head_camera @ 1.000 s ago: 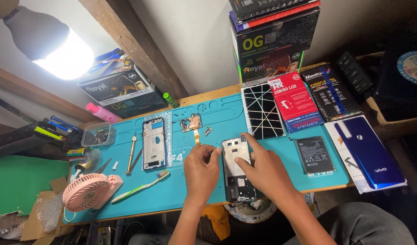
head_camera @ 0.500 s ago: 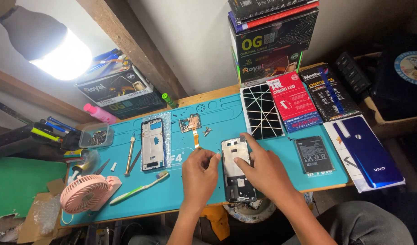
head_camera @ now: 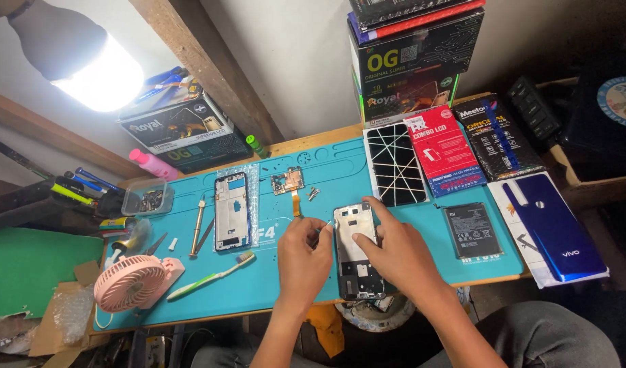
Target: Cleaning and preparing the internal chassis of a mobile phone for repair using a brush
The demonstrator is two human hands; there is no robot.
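An opened phone body [head_camera: 356, 253] lies face down on the teal work mat [head_camera: 272, 272], near its front edge. My right hand [head_camera: 395, 249] rests on the phone's right side, fingers pressing its upper half. My left hand [head_camera: 303, 255] sits just left of the phone, thumb and forefinger pinched at its upper left edge; whatever they pinch is too small to make out. A small circuit board with an orange flex cable [head_camera: 289, 184] lies farther back on the mat. A second phone frame [head_camera: 231, 210] lies to the left.
A black battery [head_camera: 471, 230], a blue phone back cover [head_camera: 553, 225] and stacked boxes [head_camera: 412, 61] are at the right. A pink fan [head_camera: 132, 283], green toothbrush [head_camera: 211, 276], screwdriver [head_camera: 198, 228] and a clear parts tray [head_camera: 146, 201] are at the left. A lit bulb [head_camera: 98, 75] hangs overhead.
Both hands have stayed on the phone body with only slight finger shifts. The view has drifted a little.
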